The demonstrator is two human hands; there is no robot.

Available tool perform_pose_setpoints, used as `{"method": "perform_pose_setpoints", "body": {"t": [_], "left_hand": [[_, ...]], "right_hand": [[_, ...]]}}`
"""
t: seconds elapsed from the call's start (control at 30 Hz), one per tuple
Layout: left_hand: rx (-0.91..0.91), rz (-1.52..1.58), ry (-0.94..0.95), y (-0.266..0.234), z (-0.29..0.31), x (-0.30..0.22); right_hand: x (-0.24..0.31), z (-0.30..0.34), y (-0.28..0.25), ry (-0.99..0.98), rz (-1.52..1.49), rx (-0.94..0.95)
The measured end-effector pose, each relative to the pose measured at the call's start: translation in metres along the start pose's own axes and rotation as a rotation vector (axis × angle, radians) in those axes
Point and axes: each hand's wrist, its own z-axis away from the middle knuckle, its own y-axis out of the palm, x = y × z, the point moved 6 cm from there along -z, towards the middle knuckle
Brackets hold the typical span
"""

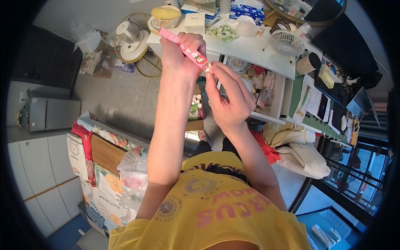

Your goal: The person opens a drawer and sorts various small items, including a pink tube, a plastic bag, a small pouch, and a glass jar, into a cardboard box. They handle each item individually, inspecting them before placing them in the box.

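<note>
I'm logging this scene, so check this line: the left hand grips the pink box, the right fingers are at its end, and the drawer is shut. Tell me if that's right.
Not quite: the drawer is open, as the head view shows. The left hand grips the pink box, the right fingers at its end.

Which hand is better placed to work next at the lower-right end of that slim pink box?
The right hand, I'd say: its fingers are right at that end, while the left hand grips the slim pink box farther up.
</note>
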Motion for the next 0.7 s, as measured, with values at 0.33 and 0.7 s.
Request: {"method": "perform_pose_setpoints", "body": {"t": [0.33, 0.7], "left_hand": [[0.037, -0.028, -0.003, -0.002, 0.002, 0.004], [0.051, -0.162, 0.162, -0.019, -0.003, -0.007]], "right_hand": [[0.006, -0.002, -0.003, -0.029, 0.063, 0.071], [-0.001, 0.004, 0.002, -0.026, 0.058, 0.168]]}}
